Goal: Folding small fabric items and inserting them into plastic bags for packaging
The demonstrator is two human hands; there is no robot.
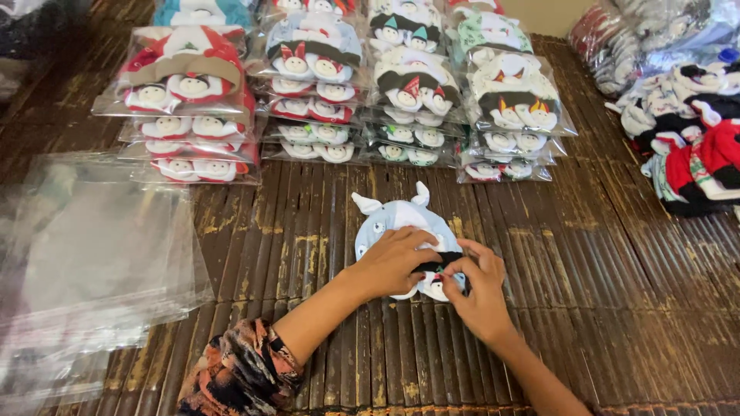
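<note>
Two hands meet on one small pale-blue hat with white horns, lying flat on the slatted bench. Left hand: palm down, fingers loosely spread, pressing the hat's lower half; nothing is enclosed in it. Right hand: just right of the left, fingertips pinched together on the hat's dark band and small figures at its lower edge; how tight the pinch is cannot be told. Left forearm ends in a patterned sleeve, pushed up toward the elbow.

Beyond the hands, farther from the person, stand four stacks of bagged hats, each in a clear wrapper, overlapped like shingles: red and white far left of the hands, white with red next, dark with teal straight ahead, dark with orange to the right. Well left of the left hand lies a loose pile of empty clear bags, partly hanging past the bench edge. Well right of the right hand, at the far edge, sits a heap of unbagged hats in red, white and black.
</note>
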